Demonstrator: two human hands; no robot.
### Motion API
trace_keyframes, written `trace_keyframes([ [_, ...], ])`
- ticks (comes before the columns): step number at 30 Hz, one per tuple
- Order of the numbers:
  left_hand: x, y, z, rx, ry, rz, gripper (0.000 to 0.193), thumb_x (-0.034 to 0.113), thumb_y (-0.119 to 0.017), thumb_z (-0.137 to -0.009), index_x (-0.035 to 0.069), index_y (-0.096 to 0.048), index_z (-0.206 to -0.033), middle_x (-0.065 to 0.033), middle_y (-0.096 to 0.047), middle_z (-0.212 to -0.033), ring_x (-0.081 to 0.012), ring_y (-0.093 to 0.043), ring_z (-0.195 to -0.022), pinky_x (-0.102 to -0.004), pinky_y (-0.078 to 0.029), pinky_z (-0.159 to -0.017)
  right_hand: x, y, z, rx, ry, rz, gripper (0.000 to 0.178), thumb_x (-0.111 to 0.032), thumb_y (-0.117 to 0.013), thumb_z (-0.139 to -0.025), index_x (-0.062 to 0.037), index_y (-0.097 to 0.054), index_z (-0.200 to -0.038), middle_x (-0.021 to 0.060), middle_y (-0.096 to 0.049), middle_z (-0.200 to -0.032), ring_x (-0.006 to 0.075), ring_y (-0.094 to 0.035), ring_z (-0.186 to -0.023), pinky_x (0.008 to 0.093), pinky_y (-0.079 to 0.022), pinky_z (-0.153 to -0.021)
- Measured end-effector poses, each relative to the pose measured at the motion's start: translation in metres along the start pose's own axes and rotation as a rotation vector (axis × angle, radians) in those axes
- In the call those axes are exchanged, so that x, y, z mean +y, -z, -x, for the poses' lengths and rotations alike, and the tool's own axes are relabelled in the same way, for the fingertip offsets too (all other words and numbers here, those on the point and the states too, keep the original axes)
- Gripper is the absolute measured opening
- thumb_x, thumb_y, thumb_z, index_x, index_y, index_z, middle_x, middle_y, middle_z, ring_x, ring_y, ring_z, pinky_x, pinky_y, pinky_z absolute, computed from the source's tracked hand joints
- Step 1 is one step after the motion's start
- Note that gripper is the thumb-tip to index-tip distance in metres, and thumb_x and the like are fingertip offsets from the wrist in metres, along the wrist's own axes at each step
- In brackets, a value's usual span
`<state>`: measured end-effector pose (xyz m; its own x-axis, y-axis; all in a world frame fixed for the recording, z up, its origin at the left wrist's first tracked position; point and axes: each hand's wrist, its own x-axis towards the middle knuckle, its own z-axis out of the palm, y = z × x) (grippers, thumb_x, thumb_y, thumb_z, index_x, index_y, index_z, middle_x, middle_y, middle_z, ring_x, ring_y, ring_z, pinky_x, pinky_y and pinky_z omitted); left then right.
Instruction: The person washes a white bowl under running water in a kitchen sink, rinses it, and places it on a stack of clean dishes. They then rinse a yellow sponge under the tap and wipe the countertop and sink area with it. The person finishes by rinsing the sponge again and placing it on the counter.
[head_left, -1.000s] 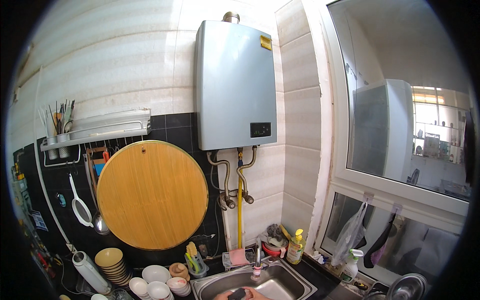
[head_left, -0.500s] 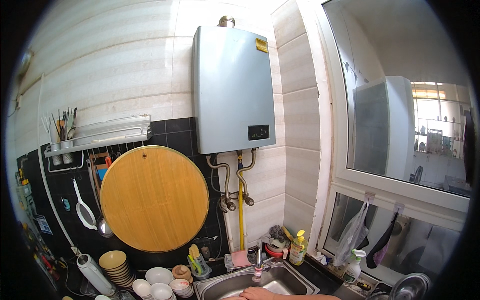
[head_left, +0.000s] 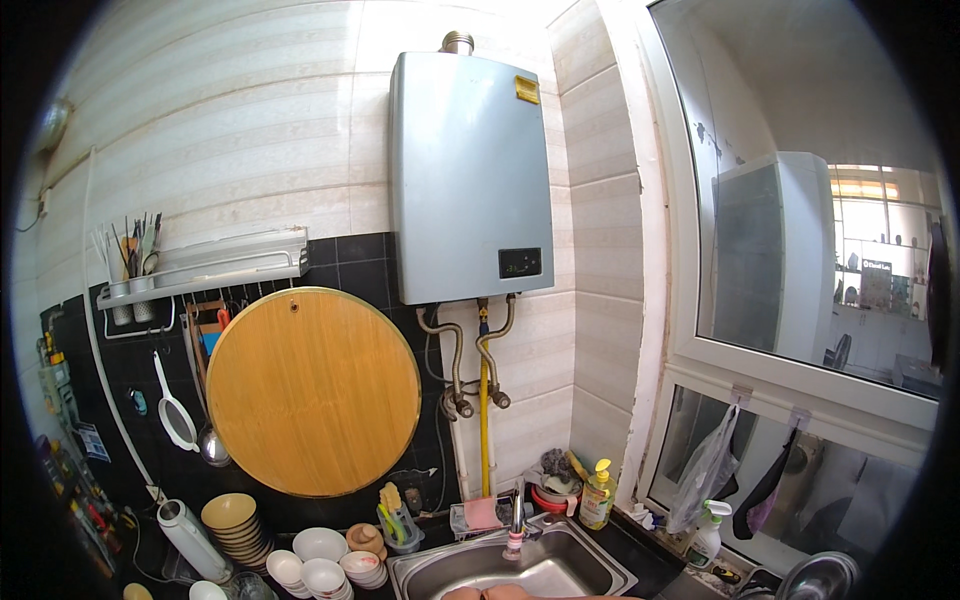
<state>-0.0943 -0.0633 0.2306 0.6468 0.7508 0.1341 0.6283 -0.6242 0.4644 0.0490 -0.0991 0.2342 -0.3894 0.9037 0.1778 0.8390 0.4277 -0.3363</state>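
Observation:
Only the tops of my two hands show at the lower edge, over the near side of the steel sink (head_left: 405,578). My left hand (head_left: 462,594) is a small sliver beside my right hand (head_left: 508,592), whose forearm runs off to the right. The picture's edge cuts off their fingers and anything they may hold. Beyond them stands the faucet (head_left: 516,515), with a pinkish band near its spout. I cannot make out whether water runs from it.
Left of the sink stand stacked white bowls (head_left: 322,545), tan bowls (head_left: 230,515) and a cup of brushes (head_left: 400,535). A yellow-capped soap bottle (head_left: 596,500) and a spray bottle (head_left: 706,535) are on the right. A round wooden board (head_left: 315,395) hangs below the grey water heater (head_left: 470,180).
My hands have dropped lower, so less of them shows now. The view has shifted slightly, and the water heater's display now appears lit.

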Motion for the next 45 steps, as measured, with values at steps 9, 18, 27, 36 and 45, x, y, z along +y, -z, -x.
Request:
trace_keyframes([
  [9, 0.025, 0.04, -0.015, 0.103, -0.275, -0.307, 0.012, 0.017, -0.051, -0.073, 0.008, -0.059, -0.068, -0.0114, -0.059, -0.061, -0.0278, -0.059, -0.057, -0.0386, -0.047, -0.05, 0.103, -0.132, -0.049, 0.253, -0.016, -0.274, 0.017, -0.018, -0.051, -0.07, -0.0038, -0.058, -0.065, 0.0163, -0.055, -0.054, 0.032, -0.053, -0.046, 0.0415, -0.042, -0.043],
  [18, 0.023, 0.048, -0.011, 0.027, -0.493, -0.3, 0.015, 0.018, -0.047, -0.077, 0.007, -0.055, -0.071, -0.0122, -0.058, -0.063, -0.0292, -0.059, -0.058, -0.0406, -0.046, -0.05, -0.008, 0.033, 0.01, -0.318, -0.489, -0.876, 0.011, -0.014, -0.054, -0.068, -0.0061, -0.053, -0.061, 0.0087, -0.045, -0.043, 0.0217, -0.042, -0.031, 0.0343, -0.031, -0.03],
  [27, 0.015, 0.019, -0.018, 0.063, -0.381, -0.083, 0.023, 0.023, -0.054, -0.076, 0.004, -0.043, -0.084, -0.0144, -0.051, -0.074, -0.0306, -0.052, -0.054, -0.0396, -0.043, -0.048, 0.037, -0.012, 0.026, -0.221, -0.434, -0.997, 0.03, -0.014, -0.07, -0.066, -0.0085, -0.052, -0.089, -0.0038, -0.049, -0.059, 0.0067, -0.043, -0.048, 0.023, -0.034, -0.042],
  [36, 0.005, -0.002, -0.016, -0.259, 0.459, 0.685, 0.063, 0.049, -0.076, -0.056, 0.001, -0.06, -0.095, -0.0065, -0.062, -0.076, -0.0149, -0.058, -0.061, -0.0271, -0.048, -0.056, 0.071, -0.002, 0.046, -0.043, -0.697, -1.507, 0.049, -0.025, -0.057, -0.082, -0.0137, -0.039, -0.126, 0.0044, -0.053, -0.11, 0.0139, -0.056, -0.092, 0.0297, -0.046, -0.074],
  [45, 0.04, 0.018, -0.014, -0.178, 0.452, 1.025, 0.033, 0.017, -0.071, -0.069, 0.003, -0.06, -0.096, -0.0024, -0.062, -0.08, -0.009, -0.056, -0.065, -0.0217, -0.044, -0.053, 0.037, 0.034, 0.06, 0.104, -0.744, -1.54, 0.039, -0.024, -0.068, -0.075, -0.0075, -0.05, -0.105, 0.0017, -0.057, -0.09, 0.0105, -0.057, -0.078, 0.0252, -0.048, -0.066],
])
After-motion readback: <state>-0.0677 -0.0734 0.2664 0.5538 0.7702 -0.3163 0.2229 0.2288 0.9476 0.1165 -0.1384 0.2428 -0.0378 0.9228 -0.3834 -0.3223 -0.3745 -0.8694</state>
